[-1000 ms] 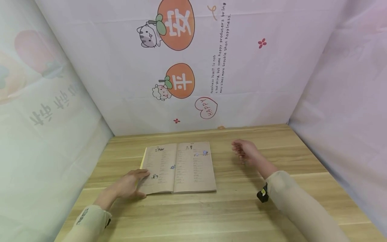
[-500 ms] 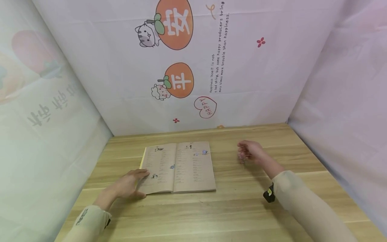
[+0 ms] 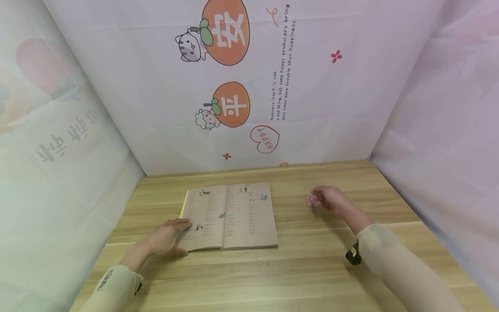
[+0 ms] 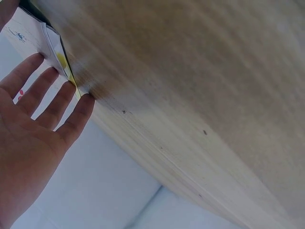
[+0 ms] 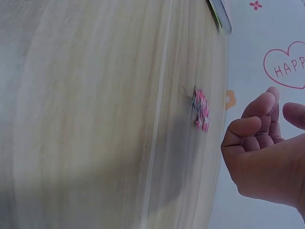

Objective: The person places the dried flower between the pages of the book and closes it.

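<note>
Book (image 3: 251, 219): lies open and flat on the desk in front of you, a little toward 11 o'clock from the middle of it; both pages carry columns of small print and little drawings, with a yellow edge along the 9 o'clock side.
Left hand (image 3: 163, 239): yours is at the book's 8 o'clock corner, fingers spread and fairly straight, fingertips touching the side edge.
Pink flower (image 3: 312, 201): small, lying on the desk at the book's 3 o'clock, well apart from it.
Right hand (image 3: 329, 198): yours is just beside the flower, at its 3 o'clock; the fingers are loosely curled, the thumb is apart from them, and your right wrist view shows a gap between hand and flower.
Sleeves (image 3: 393, 260): pale on both of your arms, with a black device (image 3: 353, 255) at your right cuff.
Desk (image 3: 241, 281): light wood with long grain streaks.
Back sheet (image 3: 331, 108): white, hanging at your 12 o'clock, printed with orange fruit (image 3: 228, 32) and a "HAPPY" heart (image 3: 265, 139).
</note>
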Motion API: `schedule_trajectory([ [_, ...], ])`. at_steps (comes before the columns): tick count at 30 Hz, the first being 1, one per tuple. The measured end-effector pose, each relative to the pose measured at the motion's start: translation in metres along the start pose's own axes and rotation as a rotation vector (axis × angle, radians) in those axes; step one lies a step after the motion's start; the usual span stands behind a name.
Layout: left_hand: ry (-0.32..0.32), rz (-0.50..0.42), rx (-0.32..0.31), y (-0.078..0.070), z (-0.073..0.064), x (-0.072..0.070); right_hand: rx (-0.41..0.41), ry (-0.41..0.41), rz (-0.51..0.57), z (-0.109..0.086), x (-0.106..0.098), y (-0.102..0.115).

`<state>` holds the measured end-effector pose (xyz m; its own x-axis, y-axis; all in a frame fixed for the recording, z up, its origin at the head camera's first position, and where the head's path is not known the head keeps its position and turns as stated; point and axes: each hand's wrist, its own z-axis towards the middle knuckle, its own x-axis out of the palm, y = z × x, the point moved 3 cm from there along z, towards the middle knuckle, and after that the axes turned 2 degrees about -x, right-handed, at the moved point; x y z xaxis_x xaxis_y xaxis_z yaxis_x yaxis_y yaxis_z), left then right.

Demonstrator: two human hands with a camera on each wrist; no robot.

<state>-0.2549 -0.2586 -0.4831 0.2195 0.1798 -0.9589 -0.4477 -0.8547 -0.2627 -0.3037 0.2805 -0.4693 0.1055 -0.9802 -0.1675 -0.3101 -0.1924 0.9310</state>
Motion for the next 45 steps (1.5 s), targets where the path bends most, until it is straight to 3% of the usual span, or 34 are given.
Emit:
schedule_trajectory([
  [25,0.008,0.005,-0.007,0.0,0.002,0.0,0.046,-0.016,-0.068,-0.01,-0.011,-0.015],
  [45,-0.004,0.006,0.007,-0.001,0.001,0.001,0.107,0.05,-0.167,-0.018,-0.018,-0.028],
])
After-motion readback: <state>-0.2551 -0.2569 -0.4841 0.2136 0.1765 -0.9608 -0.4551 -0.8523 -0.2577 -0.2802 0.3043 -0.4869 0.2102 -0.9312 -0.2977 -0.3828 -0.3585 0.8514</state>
